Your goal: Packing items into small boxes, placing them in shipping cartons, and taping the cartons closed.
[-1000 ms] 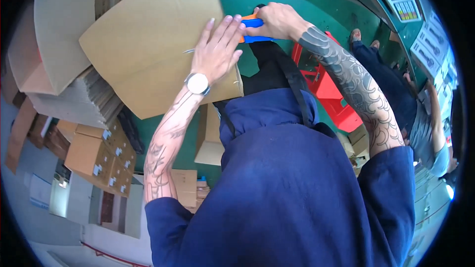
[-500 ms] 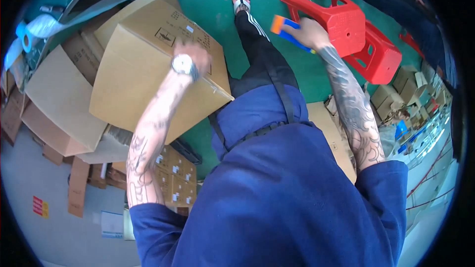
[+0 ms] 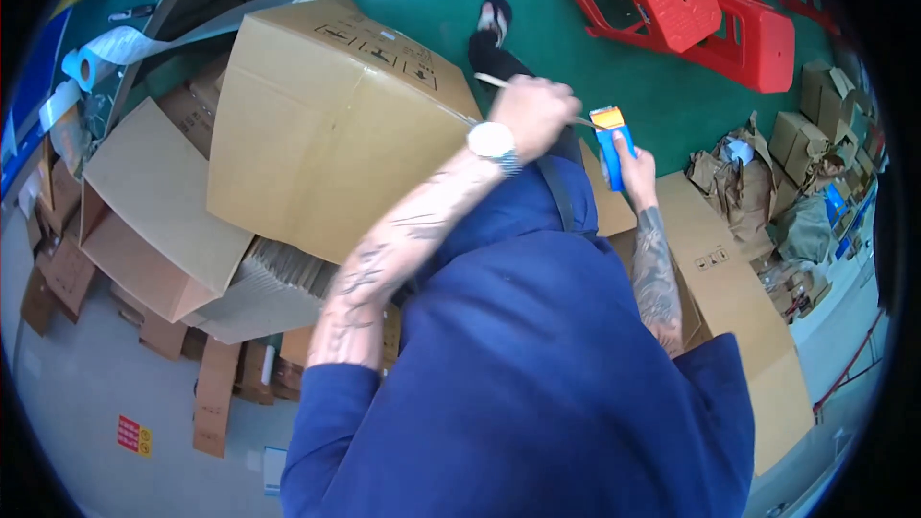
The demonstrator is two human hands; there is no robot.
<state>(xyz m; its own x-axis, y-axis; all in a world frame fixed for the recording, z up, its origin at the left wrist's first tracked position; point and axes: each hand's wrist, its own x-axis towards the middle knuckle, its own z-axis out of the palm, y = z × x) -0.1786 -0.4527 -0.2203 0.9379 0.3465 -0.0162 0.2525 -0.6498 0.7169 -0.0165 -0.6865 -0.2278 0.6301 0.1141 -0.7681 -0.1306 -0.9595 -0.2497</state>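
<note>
From my head view, a large cardboard box [image 3: 336, 134] crowds the left side, its near corner just beside the left wrist and the watch [image 3: 491, 140] on it. Below it I have a carton [image 3: 168, 182] with its flaps apart, next to a stack of flattened board [image 3: 273, 288]. Two red stools [image 3: 672, 0] stand beyond the hands on the green floor [image 3: 422, 0]; to the right lie crumpled brown paper [image 3: 734, 177] and a long cardboard flap [image 3: 734, 297].

The box is smooth, tan and sharp-edged, with printed symbols on its upper face; the stools are moulded plastic with cut-out sides. A roll of pale film [image 3: 91, 67] trails a glossy sheet at upper left.

My left hand [image 3: 535, 115] is curled around a thin pale strip [image 3: 491, 82], though I cannot tell which fingers pinch it. My right hand [image 3: 635, 171] grips a blocky blue-and-orange tool [image 3: 610, 139], thumb along its side, with the strip reaching its orange end.
</note>
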